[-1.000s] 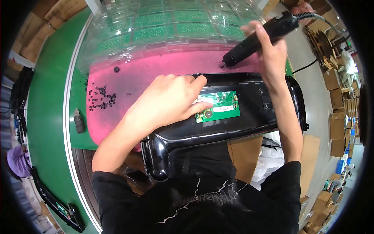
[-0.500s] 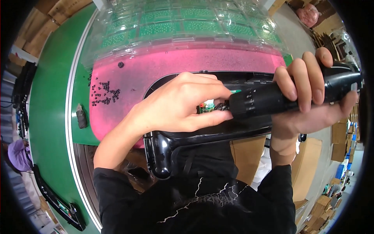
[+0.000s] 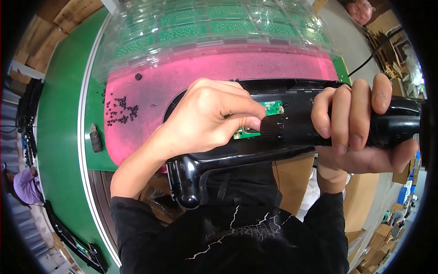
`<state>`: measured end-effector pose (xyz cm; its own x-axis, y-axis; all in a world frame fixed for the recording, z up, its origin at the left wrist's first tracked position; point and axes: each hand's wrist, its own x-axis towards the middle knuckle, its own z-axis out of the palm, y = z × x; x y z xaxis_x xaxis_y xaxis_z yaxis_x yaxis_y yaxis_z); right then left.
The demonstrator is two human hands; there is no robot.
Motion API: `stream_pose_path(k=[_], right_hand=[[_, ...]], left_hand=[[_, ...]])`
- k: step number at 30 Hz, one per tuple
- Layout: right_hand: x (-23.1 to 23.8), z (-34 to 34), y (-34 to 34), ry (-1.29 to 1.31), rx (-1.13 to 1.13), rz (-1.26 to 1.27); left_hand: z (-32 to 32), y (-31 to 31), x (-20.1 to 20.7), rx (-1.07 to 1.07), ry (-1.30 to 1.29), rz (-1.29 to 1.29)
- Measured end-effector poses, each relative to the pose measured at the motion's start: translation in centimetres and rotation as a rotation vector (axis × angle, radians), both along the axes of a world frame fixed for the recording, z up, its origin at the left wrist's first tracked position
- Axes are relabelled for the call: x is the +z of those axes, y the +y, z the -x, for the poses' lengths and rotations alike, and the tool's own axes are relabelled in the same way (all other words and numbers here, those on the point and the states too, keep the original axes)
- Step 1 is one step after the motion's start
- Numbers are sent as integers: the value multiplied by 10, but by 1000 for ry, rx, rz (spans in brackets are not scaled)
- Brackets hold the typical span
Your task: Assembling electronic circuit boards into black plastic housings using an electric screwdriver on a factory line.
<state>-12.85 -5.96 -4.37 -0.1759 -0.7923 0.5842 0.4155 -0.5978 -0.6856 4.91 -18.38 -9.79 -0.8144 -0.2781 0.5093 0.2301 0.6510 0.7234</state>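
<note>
My right hand point(image 3: 353, 121) is wrapped round a black electric screwdriver point(image 3: 294, 123) with a ridged, marked collar, held almost level with its nose to the left. My left hand point(image 3: 210, 116) is closed, thumb and forefinger pinched together right at that nose. The fingers hide the screwdriver's tip and whatever small thing they may hold. Below both hands, a green circuit board point(image 3: 274, 108) shows partly inside a long black plastic housing point(image 3: 219, 160), whose rounded end lies on the left.
The housing lies over a pink mat point(image 3: 150, 98). Small black screws point(image 3: 121, 111) are scattered on the mat's left side. Clear plastic trays with green boards point(image 3: 228, 26) stand behind. A dark wrapped bundle point(image 3: 96, 139) lies left; a black cable point(image 3: 372, 54) hangs at upper right.
The screwdriver's nose has shifted slightly left, and its rear end has dropped. My left hand moved a little left and stays pinched at the nose. More of the circuit board shows.
</note>
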Motion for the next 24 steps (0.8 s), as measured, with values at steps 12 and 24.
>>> stream_pose_path(k=[12, 24], right_hand=[[2, 10, 20, -176, -238, 240], [-1, 16, 15, -51, -177, 213]], left_hand=[[4, 2, 0, 28, -152, 2], [7, 0, -4, 21, -12, 12]])
